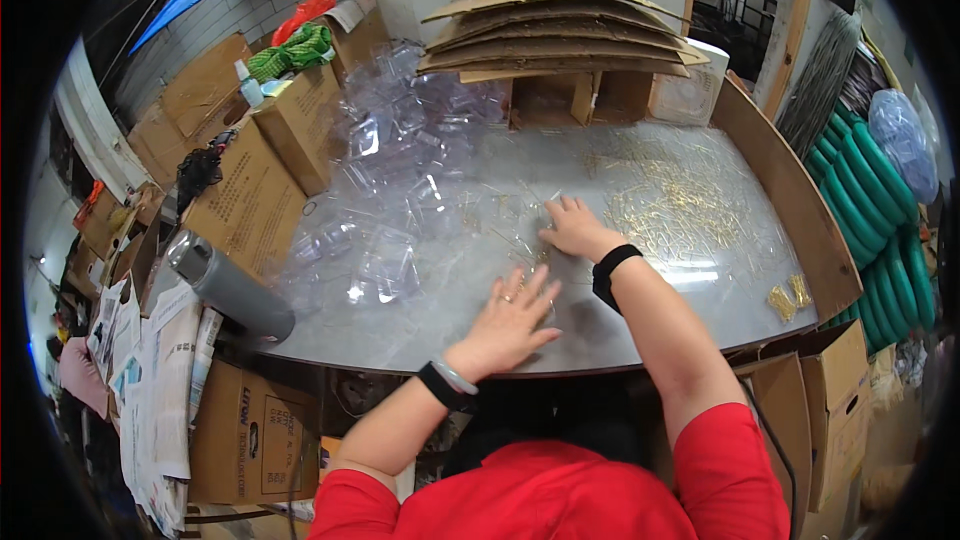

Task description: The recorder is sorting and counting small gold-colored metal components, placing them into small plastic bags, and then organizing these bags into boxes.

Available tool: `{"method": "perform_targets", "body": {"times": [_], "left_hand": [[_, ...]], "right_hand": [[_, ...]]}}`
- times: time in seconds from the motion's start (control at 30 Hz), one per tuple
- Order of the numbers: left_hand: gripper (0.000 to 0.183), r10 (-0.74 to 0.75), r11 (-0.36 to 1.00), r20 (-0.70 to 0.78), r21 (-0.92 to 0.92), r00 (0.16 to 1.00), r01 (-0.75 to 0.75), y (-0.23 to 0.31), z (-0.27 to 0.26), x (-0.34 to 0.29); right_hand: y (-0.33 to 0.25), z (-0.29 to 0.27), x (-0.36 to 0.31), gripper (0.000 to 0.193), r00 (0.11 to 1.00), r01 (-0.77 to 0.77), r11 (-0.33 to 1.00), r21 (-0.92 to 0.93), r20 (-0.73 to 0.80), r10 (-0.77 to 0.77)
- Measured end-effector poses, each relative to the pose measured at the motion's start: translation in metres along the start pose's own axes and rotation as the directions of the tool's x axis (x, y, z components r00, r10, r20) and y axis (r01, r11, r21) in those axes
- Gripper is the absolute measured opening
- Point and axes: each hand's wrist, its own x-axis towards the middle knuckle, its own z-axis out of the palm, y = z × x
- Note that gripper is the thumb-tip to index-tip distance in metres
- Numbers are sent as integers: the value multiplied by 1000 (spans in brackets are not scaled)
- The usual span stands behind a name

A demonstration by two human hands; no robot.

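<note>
My left hand (507, 322) lies palm down by the table's near edge, its fingers spread and nothing in them. My right hand (582, 228) reaches further out, palm down, fingers apart; any small piece beneath it is hidden. A few thin gold wire pieces lie on the table just beyond and between my hands. To the right of my right hand, many loose gold wire pieces (675, 205) are scattered, looking like pins or hooks. Left of my hands is a heap of clear plastic boxes (385, 260), spreading toward the back of the table.
Stacked cardboard sheets (560, 35) bearing more gold pieces stand at the back. Two gold bundles (788, 300) lie at the right front corner. A grey bottle (230, 285) stands at the left edge. A raised wooden border (790, 195) closes the table's right side.
</note>
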Motion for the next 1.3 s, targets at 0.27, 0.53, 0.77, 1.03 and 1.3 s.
{"method": "perform_targets", "body": {"times": [0.27, 0.53, 0.77, 1.03, 1.3], "left_hand": [[64, 33, 996, -9, 86, 999, -32, 6, 15, -21], [70, -135, 989, -94, 49, 986, 140, 6, 2, -63], [68, -247, 943, -142, 193, 959, 271, -9, 20, -55], [84, -211, 968, -304, 68, 929, 242, 2, 3, -66], [74, -295, 955, -417, -136, 860, 262, 15, 12, -82]], "right_hand": [[-26, 14, -4, 86, 981, -40, 989, -143, 180, 65], [2, 30, -107, 78, 898, 438, 879, -186, 143, -417], [-8, 25, -179, 75, 961, 274, 952, -135, 70, -267], [-27, 52, -209, 85, 966, -15, 1000, 26, -256, 22], [-73, 72, -160, 66, 928, -39, 989, -142, -373, -17]]}}
